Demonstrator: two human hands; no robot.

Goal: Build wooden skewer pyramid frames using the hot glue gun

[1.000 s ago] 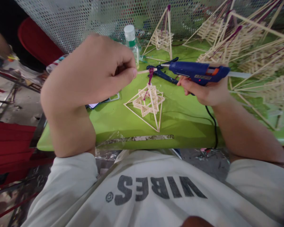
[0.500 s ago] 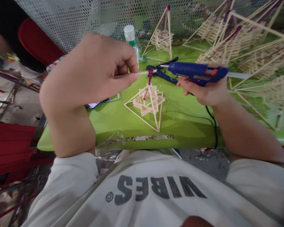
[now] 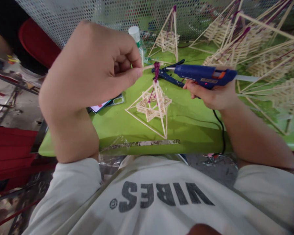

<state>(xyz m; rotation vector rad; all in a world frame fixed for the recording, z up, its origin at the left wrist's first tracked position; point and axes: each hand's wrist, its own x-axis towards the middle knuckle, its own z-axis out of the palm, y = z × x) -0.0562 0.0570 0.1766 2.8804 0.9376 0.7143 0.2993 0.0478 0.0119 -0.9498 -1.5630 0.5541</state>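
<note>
Left hand [image 3: 93, 65] pinches a thin stick [image 3: 148, 67] whose far end meets the purple-tied peak of a small stick pyramid [image 3: 152, 106] on the green table [image 3: 186, 127]; right hand [image 3: 210, 94] grips a blue glue gun [image 3: 201, 74], nozzle just beside that peak. Gluing the joint seems in hand, calling for a steady nozzle. Behind stand a bottle [image 3: 136, 39] and finished pyramids [image 3: 247, 49], crowding the right.

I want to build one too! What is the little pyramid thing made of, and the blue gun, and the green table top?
The little pyramid looks like thin, pale, bare wooden sticks, matt and straight, with a purple thread at its tip. The blue gun seems hard, smooth plastic, slightly shiny, with a metal-looking nozzle. The green table top shows soft folds and a sheen, so it is probably a plastic or vinyl sheet.
</note>
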